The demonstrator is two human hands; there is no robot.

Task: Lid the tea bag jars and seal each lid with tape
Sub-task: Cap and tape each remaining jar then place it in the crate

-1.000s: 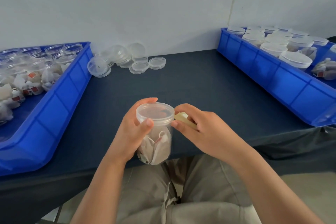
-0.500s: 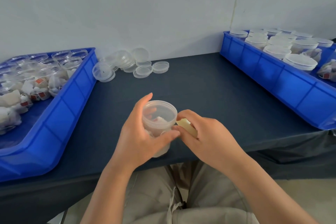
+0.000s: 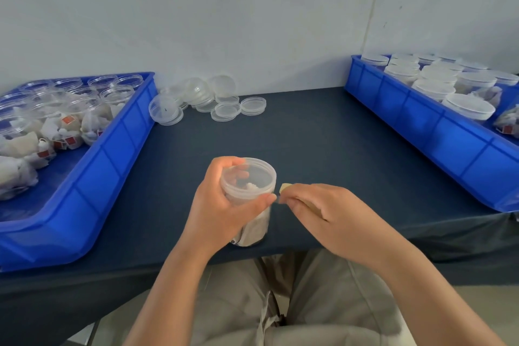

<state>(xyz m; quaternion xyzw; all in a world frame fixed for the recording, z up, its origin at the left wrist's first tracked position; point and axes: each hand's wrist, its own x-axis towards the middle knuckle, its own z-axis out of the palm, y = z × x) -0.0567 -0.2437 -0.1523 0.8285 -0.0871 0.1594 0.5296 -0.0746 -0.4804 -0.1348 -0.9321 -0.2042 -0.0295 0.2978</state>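
Observation:
A clear plastic jar (image 3: 252, 180) with tea bags inside and a lid on top stands near the table's front edge. My left hand (image 3: 222, 211) grips it round the side, thumb at the lid's right rim. My right hand (image 3: 328, 211) is just to the right of the jar and pinches a small beige roll of tape (image 3: 285, 187) between thumb and fingers; most of the roll is hidden in the hand. The tape end lies close to the lid's rim by my left thumb.
A blue tray (image 3: 92, 185) on the left holds open jars and loose tea bags. Loose clear lids (image 3: 207, 101) lie at the back by the wall. A second blue tray (image 3: 438, 132) on the right holds lidded jars. The dark table (image 3: 323, 143) ends just below the hands.
My left hand shifted its grip round the jar and the jar came down to stand on the table. My right hand drew slightly to the right, away from the lid, with the tape.

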